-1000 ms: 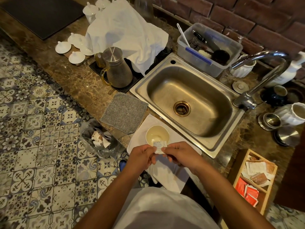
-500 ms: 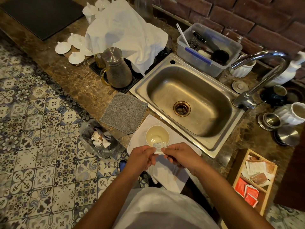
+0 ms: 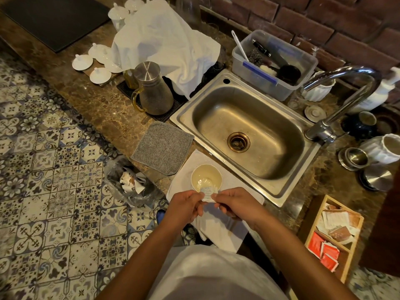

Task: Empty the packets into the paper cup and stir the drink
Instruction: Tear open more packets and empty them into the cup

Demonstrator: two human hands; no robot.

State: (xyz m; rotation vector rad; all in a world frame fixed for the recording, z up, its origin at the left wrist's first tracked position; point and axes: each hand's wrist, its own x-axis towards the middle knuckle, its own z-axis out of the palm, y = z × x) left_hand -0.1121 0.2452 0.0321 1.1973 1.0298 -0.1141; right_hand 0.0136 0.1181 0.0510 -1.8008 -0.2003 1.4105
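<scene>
A pale paper cup [image 3: 206,177] stands on a white cloth [image 3: 223,226] at the counter's front edge, just before the sink. Some light powder or liquid lies in its bottom. A small white packet [image 3: 208,193] with fine print hangs over the cup's near rim. My left hand [image 3: 184,207] pinches its left side and my right hand [image 3: 234,204] pinches its right side. Whether the packet is torn I cannot tell.
A steel sink [image 3: 244,135] with a tap [image 3: 337,100] lies behind the cup. A grey mat [image 3: 162,148] and a metal jug [image 3: 153,89] are to the left. A wooden tray [image 3: 334,237] of red and white packets sits at right. A bag of rubbish [image 3: 132,182] is below left.
The packet and both hands have drifted slightly toward me, from over the cup's opening to its near rim.
</scene>
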